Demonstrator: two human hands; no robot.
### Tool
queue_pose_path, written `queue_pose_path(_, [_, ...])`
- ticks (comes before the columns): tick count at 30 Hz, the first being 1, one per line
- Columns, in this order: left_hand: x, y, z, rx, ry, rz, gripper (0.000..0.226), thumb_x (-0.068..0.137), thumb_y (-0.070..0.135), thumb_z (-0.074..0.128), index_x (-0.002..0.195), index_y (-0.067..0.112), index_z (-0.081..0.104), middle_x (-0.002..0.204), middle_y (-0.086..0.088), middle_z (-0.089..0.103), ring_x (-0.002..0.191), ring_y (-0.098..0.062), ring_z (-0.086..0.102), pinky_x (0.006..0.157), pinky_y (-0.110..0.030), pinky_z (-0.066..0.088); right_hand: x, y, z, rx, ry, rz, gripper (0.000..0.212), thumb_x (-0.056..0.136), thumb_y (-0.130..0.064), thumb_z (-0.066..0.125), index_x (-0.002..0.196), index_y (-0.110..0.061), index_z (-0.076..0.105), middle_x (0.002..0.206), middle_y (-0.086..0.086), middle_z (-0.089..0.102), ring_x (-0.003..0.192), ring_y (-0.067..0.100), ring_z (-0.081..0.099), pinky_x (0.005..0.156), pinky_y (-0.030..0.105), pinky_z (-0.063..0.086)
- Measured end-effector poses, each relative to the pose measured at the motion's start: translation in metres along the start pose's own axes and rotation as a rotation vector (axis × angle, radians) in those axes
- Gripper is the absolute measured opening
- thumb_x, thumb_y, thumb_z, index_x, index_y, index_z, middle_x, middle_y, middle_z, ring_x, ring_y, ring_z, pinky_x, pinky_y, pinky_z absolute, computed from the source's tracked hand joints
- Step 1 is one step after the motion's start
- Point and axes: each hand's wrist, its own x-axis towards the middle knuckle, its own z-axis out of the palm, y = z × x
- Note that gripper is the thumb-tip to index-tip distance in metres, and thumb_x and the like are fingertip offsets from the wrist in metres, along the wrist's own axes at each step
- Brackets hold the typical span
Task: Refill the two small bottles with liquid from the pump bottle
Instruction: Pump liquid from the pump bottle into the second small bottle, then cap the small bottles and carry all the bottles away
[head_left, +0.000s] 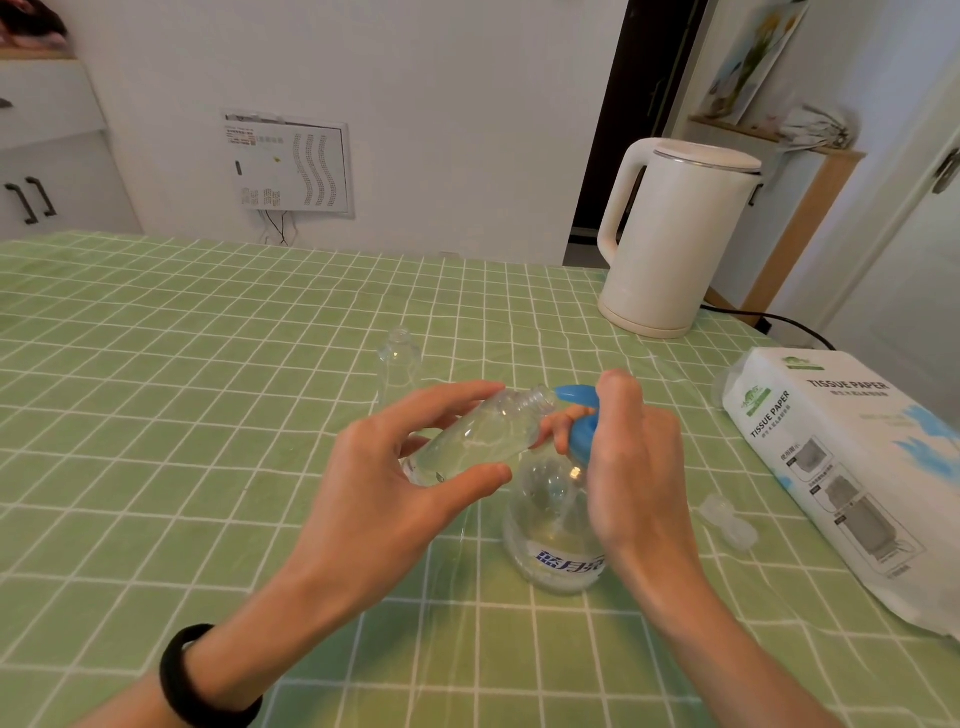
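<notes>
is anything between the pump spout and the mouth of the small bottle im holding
Nothing visible. The small bottle in the left hand is uncapped, its mouth tilted right up to the blue spout; the right hand is on the pump head.

There are two small clear plastic bottles, one big clear pump bottle with a blue top, one white kettle and one white pack of tissue paper.

Kettle and tissue pack crowd the right.
</notes>
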Motion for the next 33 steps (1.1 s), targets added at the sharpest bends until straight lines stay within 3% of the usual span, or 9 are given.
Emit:
queue_pose_path(2, [-0.001, -0.001, 0.0, 0.006, -0.002, 0.004, 0.055, 0.078, 0.03, 0.09, 0.127, 0.046, 0.069, 0.119, 0.032, 0.072, 0.112, -0.001, 0.07, 0.095, -0.032, 0.057, 0.0, 0.001, 0.0, 0.004, -0.005, -0.004, 0.066, 0.089, -0.051, 0.031, 0.059, 0.004, 0.051, 0.066, 0.011, 0.074, 0.065, 0.003, 0.071, 0.059, 0.035, 0.043])
queue_pose_path(4, [-0.001, -0.002, 0.0, 0.014, -0.002, 0.007, 0.055, 0.078, 0.032, 0.089, 0.127, 0.046, 0.069, 0.119, 0.033, 0.072, 0.113, -0.001, 0.07, 0.094, -0.027, 0.055, 0.0, 0.001, 0.0, 0.01, -0.004, 0.005, 0.064, 0.094, -0.048, 0.031, 0.054, -0.003, 0.051, 0.067, 0.007, 0.075, 0.063, 0.004, 0.069, 0.06, 0.034, 0.043])
queue_pose_path(8, [-0.002, -0.004, 0.003, 0.005, -0.011, 0.007, 0.055, 0.078, 0.026, 0.089, 0.127, 0.044, 0.07, 0.119, 0.033, 0.072, 0.114, 0.001, 0.069, 0.094, -0.018, 0.055, -0.002, -0.001, 0.001, 0.021, 0.011, 0.014, 0.07, 0.098, -0.056, 0.028, 0.059, -0.007, 0.058, 0.058, -0.005, 0.071, 0.048, 0.019, 0.052, 0.052, 0.037, 0.042])
queue_pose_path(12, [-0.004, -0.004, 0.005, -0.02, -0.029, -0.001, 0.054, 0.08, 0.024, 0.089, 0.125, 0.046, 0.069, 0.117, 0.032, 0.073, 0.112, 0.004, 0.069, 0.096, -0.014, 0.051, -0.003, -0.002, 0.002, 0.031, 0.039, 0.005, 0.074, 0.093, -0.067, 0.025, 0.05, -0.014, 0.052, 0.042, 0.0, 0.046, 0.039, 0.01, 0.034, 0.042, 0.02, 0.031])
queue_pose_path(17, [-0.003, -0.004, 0.007, -0.106, -0.039, -0.059, 0.052, 0.077, 0.027, 0.086, 0.124, 0.041, 0.07, 0.113, 0.024, 0.078, 0.109, 0.0, 0.073, 0.097, -0.02, 0.055, -0.002, 0.002, 0.002, 0.037, 0.038, -0.008, 0.07, 0.1, -0.058, 0.026, 0.049, -0.022, 0.057, 0.062, -0.003, 0.071, 0.042, 0.002, 0.047, 0.05, 0.019, 0.036])
queue_pose_path(22, [-0.006, -0.004, 0.009, -0.186, -0.065, -0.146, 0.049, 0.078, 0.019, 0.086, 0.122, 0.035, 0.071, 0.109, 0.012, 0.081, 0.105, -0.01, 0.076, 0.1, -0.039, 0.057, -0.002, 0.003, 0.003, 0.041, 0.049, -0.011, 0.069, 0.096, -0.064, 0.025, 0.049, -0.025, 0.058, 0.07, -0.011, 0.075, 0.053, 0.004, 0.061, 0.06, 0.032, 0.04])
queue_pose_path(26, [-0.008, -0.005, 0.011, -0.239, -0.059, -0.203, 0.045, 0.074, 0.021, 0.084, 0.114, 0.039, 0.073, 0.109, 0.009, 0.081, 0.1, -0.013, 0.078, 0.096, -0.035, 0.061, -0.003, 0.003, 0.004, 0.048, 0.047, 0.007, 0.071, 0.092, -0.069, 0.022, 0.048, -0.027, 0.059, 0.073, -0.012, 0.078, 0.055, 0.003, 0.063, 0.062, 0.033, 0.041])
queue_pose_path(29, [-0.012, -0.005, 0.01, -0.294, -0.07, -0.24, 0.044, 0.075, 0.018, 0.084, 0.111, 0.041, 0.072, 0.11, 0.005, 0.081, 0.096, -0.018, 0.08, 0.094, -0.032, 0.061, -0.003, 0.004, 0.004, 0.045, 0.045, -0.012, 0.076, 0.092, -0.072, 0.02, 0.057, -0.018, 0.061, 0.074, -0.012, 0.079, 0.064, 0.002, 0.068, 0.066, 0.035, 0.044])
queue_pose_path(33, [-0.019, -0.005, 0.01, -0.324, -0.049, -0.29, 0.046, 0.073, 0.016, 0.086, 0.113, 0.034, 0.07, 0.114, -0.003, 0.08, 0.098, -0.026, 0.08, 0.093, -0.039, 0.061, -0.003, 0.006, 0.004, 0.044, 0.046, -0.021, 0.075, 0.093, -0.073, 0.02, 0.057, -0.024, 0.063, 0.073, -0.011, 0.079, 0.071, 0.005, 0.072, 0.073, 0.037, 0.05])
